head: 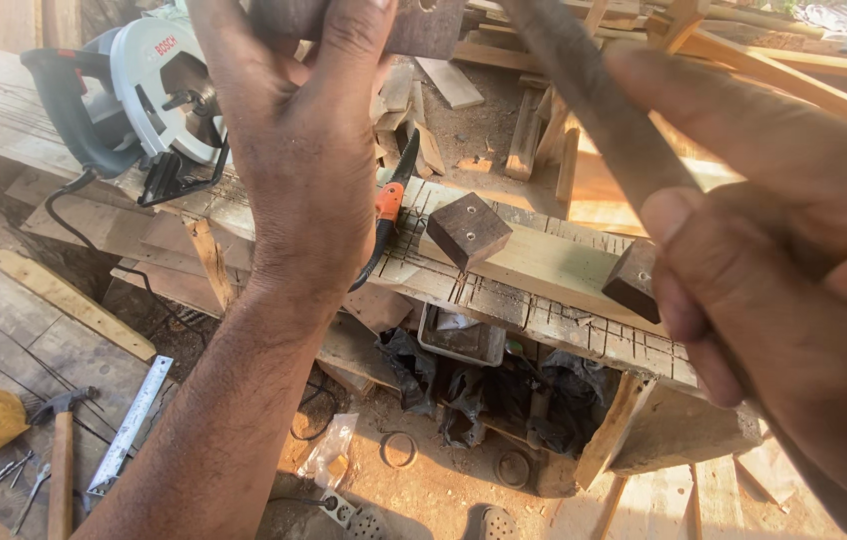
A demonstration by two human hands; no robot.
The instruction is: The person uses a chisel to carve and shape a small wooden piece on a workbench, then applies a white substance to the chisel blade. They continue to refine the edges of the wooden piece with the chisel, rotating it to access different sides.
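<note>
Left hand (308, 130) grip closed on dark wood block (423, 25) raised at frame top, right hand (783, 270) grip closed round long metal file (593, 110), above tabletop (543, 265) carrying two dark blocks and circular saw (143, 95).

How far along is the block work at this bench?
Done, by the look of it: two dark blocks, one and another, lie on the bench, the second showing a hole. In hand: the left hand holds a third block up, and the right hand holds a long dark tool toward it. Left: whatever that tool does to this block; contact isn't visible.
</note>
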